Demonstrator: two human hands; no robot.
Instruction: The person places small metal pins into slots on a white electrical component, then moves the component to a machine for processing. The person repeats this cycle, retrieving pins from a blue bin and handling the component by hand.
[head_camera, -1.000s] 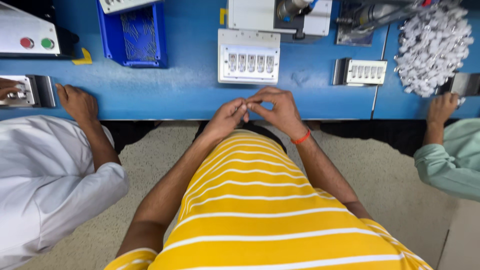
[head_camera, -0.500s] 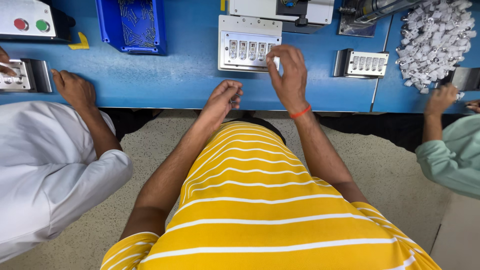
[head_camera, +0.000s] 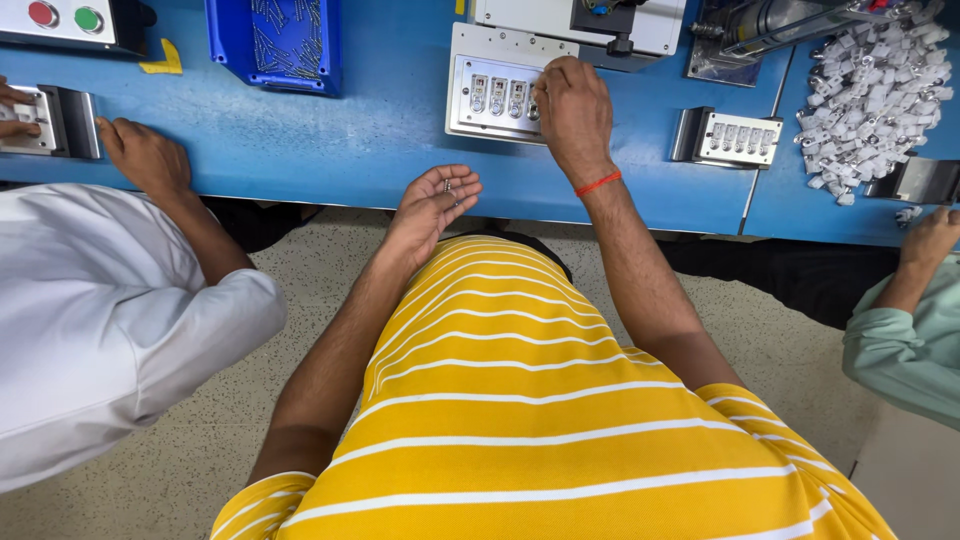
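— Where are the person's two hands?

— The right hand (head_camera: 572, 108) is stretched forward over the blue surface (head_camera: 330, 140), arm nearly straight, a red band at the wrist. Its fingers are curled down and bunched at the right end of a pale metal tray (head_camera: 497, 95) with a row of small slots. Whether it pinches anything there I cannot tell; the knuckles hide the fingertips.

— And the left?

— The left hand (head_camera: 432, 205) hangs back at the near edge of the surface, just above the yellow striped shirt (head_camera: 520, 400). The palm is turned up, fingers loosely spread and cupped, with a few small metal pins (head_camera: 448, 186) resting in the hollow. So it is open, carrying them rather than gripping.

— Which way does the tray run?

— Its long side goes left to right, parallel to the surface's edge, with the slots side by side along that line. The pins are too small to say how they point.

— What else is nearby?

— A second similar tray (head_camera: 728, 138) lies further right, well apart from the first. A blue bin (head_camera: 275, 45) of thin metal parts is up left, and a heap of white plastic pieces (head_camera: 868, 95) is at far right. Another person in a white sleeve (head_camera: 110, 310) has a hand on the surface at left; a person in green (head_camera: 905, 335) is at right.
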